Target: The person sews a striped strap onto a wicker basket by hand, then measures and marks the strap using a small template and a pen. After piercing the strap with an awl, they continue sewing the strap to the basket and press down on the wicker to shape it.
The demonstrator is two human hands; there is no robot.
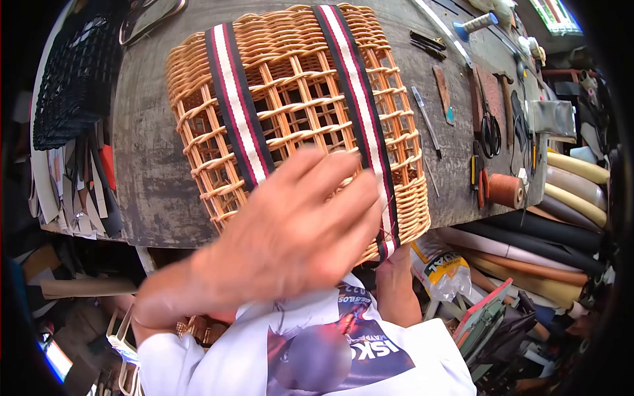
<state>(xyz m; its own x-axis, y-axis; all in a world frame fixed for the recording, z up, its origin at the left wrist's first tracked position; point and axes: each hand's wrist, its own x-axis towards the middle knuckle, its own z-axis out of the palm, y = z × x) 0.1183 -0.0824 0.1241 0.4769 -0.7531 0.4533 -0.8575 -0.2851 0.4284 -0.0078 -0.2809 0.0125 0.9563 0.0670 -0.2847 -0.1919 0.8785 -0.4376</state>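
Note:
A wicker basket (pixel 297 99) lies on the workbench with its open lattice facing up. Two black, white and dark red striped straps, a left strap (pixel 234 99) and a right strap (pixel 353 86), run across it. My left hand (pixel 310 218) is over the lower part of the basket, blurred by motion. Its fingers are bent together; anything in them is hidden. Loose dark threads (pixel 389 206) show on the right strap near its lower end. My right hand (pixel 395 261) is at the basket's near edge, against that strap end, with its fingers hidden.
Scissors (pixel 490 135), a hammer (pixel 507 99), a pen (pixel 426 119) and a brown thread spool (pixel 506 191) lie on the bench (pixel 152 191) to the right. A white spool (pixel 477 25) is farther back. Black woven pieces (pixel 76 79) stand at left; material rolls (pixel 548 231) are stacked at right.

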